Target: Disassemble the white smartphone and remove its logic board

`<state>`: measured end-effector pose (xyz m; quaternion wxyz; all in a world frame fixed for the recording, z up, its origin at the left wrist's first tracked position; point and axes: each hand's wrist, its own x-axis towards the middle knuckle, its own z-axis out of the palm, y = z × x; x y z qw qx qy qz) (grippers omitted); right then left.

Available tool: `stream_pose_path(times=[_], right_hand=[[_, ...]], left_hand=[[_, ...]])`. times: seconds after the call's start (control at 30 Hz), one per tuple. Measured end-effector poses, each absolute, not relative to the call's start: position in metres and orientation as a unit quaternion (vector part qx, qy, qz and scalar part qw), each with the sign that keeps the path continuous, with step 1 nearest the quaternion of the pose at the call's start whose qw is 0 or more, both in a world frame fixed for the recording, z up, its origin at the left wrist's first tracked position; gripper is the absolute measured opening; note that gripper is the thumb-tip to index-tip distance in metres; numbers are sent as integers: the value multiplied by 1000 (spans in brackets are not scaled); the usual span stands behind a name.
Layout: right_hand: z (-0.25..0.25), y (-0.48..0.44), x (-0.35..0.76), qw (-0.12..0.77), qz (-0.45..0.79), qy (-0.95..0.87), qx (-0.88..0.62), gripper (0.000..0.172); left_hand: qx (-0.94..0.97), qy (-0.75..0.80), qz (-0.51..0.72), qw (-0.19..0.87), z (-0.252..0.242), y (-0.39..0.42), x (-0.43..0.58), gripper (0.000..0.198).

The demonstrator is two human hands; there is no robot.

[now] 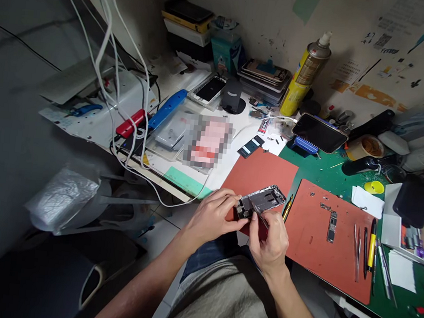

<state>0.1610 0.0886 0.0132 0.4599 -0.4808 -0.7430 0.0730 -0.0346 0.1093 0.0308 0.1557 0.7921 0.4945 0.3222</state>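
An opened phone housing (268,197) with bare inner parts is tilted above the near edge of a red-brown mat (266,172). My left hand (216,213) grips its lower left end between thumb and fingers. At the housing's near edge, my right hand (272,237) is closed in a pinch around a thin dark tool (260,213), whose tip reaches over the inside of the housing. A second red-brown mat (310,228) to the right bears a small circuit board (332,226) and tiny screws.
Tweezers (356,253) and a yellow-black tool (371,247) lie on the right mat. A gold screwdriver (287,208) rests between the mats. Behind stand a phone on a blue holder (317,134) and a yellow spray can (305,75). White cables (105,43) hang at left.
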Motion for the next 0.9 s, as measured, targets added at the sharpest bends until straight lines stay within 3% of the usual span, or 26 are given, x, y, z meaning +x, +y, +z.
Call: stream_pose_path(times=[0.9], right_hand=[[13, 86, 159, 476, 71, -732, -483, 24]], left_hand=[[791, 497, 319, 157, 29, 108, -35, 25]])
